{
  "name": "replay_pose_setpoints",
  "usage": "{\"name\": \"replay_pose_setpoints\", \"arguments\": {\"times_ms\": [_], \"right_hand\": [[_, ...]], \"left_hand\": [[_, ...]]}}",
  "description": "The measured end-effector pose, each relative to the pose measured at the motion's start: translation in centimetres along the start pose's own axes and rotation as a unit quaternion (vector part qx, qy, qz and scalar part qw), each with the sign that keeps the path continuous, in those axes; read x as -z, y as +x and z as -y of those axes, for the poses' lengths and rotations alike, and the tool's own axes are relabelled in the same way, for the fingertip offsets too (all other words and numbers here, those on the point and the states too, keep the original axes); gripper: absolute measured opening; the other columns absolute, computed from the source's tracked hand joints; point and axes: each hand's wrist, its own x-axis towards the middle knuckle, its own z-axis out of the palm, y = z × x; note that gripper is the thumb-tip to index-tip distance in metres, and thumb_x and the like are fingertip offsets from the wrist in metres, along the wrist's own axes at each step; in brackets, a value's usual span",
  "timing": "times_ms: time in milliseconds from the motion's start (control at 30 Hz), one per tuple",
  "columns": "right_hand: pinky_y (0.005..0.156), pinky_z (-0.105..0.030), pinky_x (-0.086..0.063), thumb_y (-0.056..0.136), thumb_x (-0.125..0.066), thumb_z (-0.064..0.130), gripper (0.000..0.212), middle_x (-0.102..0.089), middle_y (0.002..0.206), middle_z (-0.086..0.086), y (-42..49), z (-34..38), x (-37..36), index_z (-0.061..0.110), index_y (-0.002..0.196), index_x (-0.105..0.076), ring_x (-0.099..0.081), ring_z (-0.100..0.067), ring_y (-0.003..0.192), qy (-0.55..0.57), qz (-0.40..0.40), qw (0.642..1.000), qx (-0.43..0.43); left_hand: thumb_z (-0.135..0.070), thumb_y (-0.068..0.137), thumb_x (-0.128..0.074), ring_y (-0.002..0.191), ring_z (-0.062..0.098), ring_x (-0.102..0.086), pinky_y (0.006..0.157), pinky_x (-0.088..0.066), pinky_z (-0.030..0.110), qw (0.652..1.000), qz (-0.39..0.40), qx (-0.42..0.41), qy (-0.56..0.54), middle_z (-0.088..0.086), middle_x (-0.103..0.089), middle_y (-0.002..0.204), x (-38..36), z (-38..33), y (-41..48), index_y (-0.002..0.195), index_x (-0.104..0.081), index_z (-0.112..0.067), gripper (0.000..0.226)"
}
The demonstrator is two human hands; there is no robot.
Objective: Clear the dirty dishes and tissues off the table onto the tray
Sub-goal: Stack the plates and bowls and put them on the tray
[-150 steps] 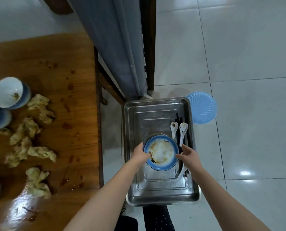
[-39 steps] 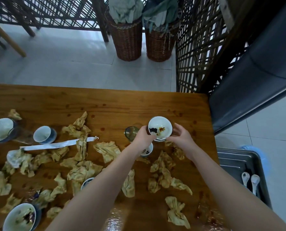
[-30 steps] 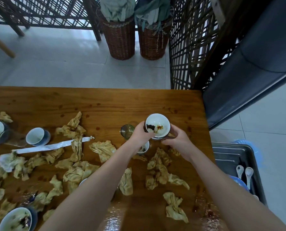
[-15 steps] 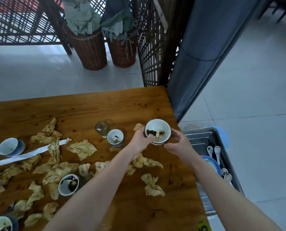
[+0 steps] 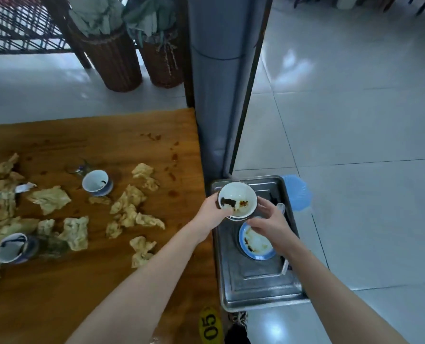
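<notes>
Left hand, right hand (both curled)

Head view down over tray, seemingly close.

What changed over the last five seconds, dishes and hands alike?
The dirty white ceramic bowl, taken up from the brown wooden table about a second ago, has been carried right and now hangs over the silver metal tray. The left hand and right hand keep their grip on it. Unchanged: the blue-rimmed plate set on the tray earlier, and the crumpled tan tissues on the table.
</notes>
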Motion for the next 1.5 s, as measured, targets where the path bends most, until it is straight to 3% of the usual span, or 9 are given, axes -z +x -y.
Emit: {"name": "replay_pose_setpoints", "arguments": {"times_ms": [100, 333, 400, 467, 667, 800, 1033, 1200, 1500], "right_hand": [[0.082, -0.034, -0.053, 0.077, -0.063, -0.008, 0.066, -0.06, 0.123, 0.0, 1.2, -1.5, 3.1, 0.02, 0.134, -0.047, -0.058, -0.023, 0.111, -0.018, 0.007, 1.0, -0.018], [0.099, -0.044, -0.046, 0.074, -0.066, -0.009, 0.065, -0.057, 0.125, -0.004, 6.3, -5.5, 6.7, 0.016, 0.132, -0.048, -0.052, -0.024, 0.119, -0.032, 0.029, 0.997, -0.056], [0.095, -0.04, -0.049, 0.074, -0.066, -0.008, 0.066, -0.057, 0.124, -0.005, 8.5, -6.6, 7.2, 0.016, 0.133, -0.047, -0.053, -0.02, 0.117, -0.042, 0.037, 0.997, -0.061], [0.092, -0.038, -0.049, 0.074, -0.067, -0.006, 0.067, -0.057, 0.124, -0.005, 10.8, -7.7, 7.4, 0.017, 0.133, -0.046, -0.054, -0.019, 0.115, -0.051, 0.046, 0.996, -0.064], [0.097, -0.043, -0.048, 0.072, -0.07, -0.008, 0.07, -0.053, 0.128, -0.005, 17.2, -11.6, 6.8, 0.019, 0.133, -0.045, -0.058, -0.023, 0.11, -0.013, 0.061, 0.992, -0.111], [0.08, -0.03, -0.052, 0.073, -0.065, -0.013, 0.07, -0.055, 0.125, -0.009, 20.8, -14.0, 5.9, 0.017, 0.132, -0.043, -0.057, -0.026, 0.11, 0.028, 0.088, 0.985, -0.144], [0.083, -0.031, -0.053, 0.075, -0.065, -0.013, 0.07, -0.054, 0.125, -0.007, 25.1, -17.1, 5.8, 0.017, 0.134, -0.04, -0.058, -0.024, 0.11, 0.059, 0.107, 0.977, -0.176], [0.074, -0.026, -0.053, 0.074, -0.064, -0.014, 0.072, -0.054, 0.123, -0.006, 25.9, -18.1, 6.1, 0.018, 0.134, -0.04, -0.058, -0.023, 0.107, 0.066, 0.099, 0.977, -0.179], [0.105, -0.045, -0.041, 0.074, -0.07, -0.005, 0.08, -0.044, 0.142, -0.003, 22.5, -14.1, 7.1, 0.018, 0.143, -0.037, -0.042, -0.022, 0.129, -0.013, 0.045, 0.988, -0.145]], "left_hand": [[-0.005, 0.087, -0.065, 0.092, -0.001, -0.055, 0.067, -0.042, 0.01, 1.0, -0.013, 0.013, -0.015, -0.009, -0.062, 0.11, -3.4, 1.0, 1.4, 0.124, -0.055, -0.023, 0.043], [0.0, 0.085, -0.06, 0.093, 0.004, -0.057, 0.071, -0.045, 0.016, 0.994, -0.048, 0.088, -0.041, -0.011, -0.063, 0.097, -8.0, 4.6, 6.7, 0.112, -0.057, -0.021, 0.034], [-0.001, 0.086, -0.057, 0.101, 0.013, -0.058, 0.082, -0.048, 0.025, 0.991, -0.063, 0.11, -0.052, -0.003, -0.064, 0.102, -8.7, 5.6, 9.1, 0.12, -0.057, -0.013, 0.036], [-0.007, 0.091, -0.051, 0.098, 0.015, -0.058, 0.082, -0.048, 0.027, 0.983, -0.091, 0.14, -0.077, 0.001, -0.064, 0.1, -9.3, 6.4, 11.6, 0.122, -0.057, -0.009, 0.032], [-0.05, 0.099, -0.037, 0.103, 0.019, -0.055, 0.093, -0.042, 0.033, 0.95, -0.155, 0.23, -0.145, 0.004, -0.06, 0.112, -9.8, 9.1, 18.1, 0.127, -0.051, -0.014, 0.048], [-0.05, 0.1, -0.033, 0.094, 0.017, -0.05, 0.081, -0.036, 0.03, 0.937, -0.208, 0.242, -0.139, 0.005, -0.054, 0.105, -9.4, 11.0, 22.0, 0.134, -0.046, -0.009, 0.055], [-0.05, 0.1, -0.03, 0.107, 0.023, -0.049, 0.092, -0.038, 0.033, 0.924, -0.214, 0.278, -0.154, 0.011, -0.053, 0.125, -9.3, 14.3, 25.9, 0.139, -0.042, -0.009, 0.058], [-0.047, 0.102, -0.029, 0.116, 0.025, -0.048, 0.092, -0.035, 0.034, 0.919, -0.222, 0.286, -0.153, 0.012, -0.049, 0.135, -10.1, 14.8, 26.1, 0.142, -0.039, -0.014, 0.053], [-0.042, 0.102, -0.033, 0.136, 0.026, -0.035, 0.108, -0.029, 0.039, 0.932, -0.206, 0.254, -0.157, 0.007, -0.038, 0.149, -9.0, 10.9, 22.1, 0.146, -0.032, -0.018, 0.05]]}}
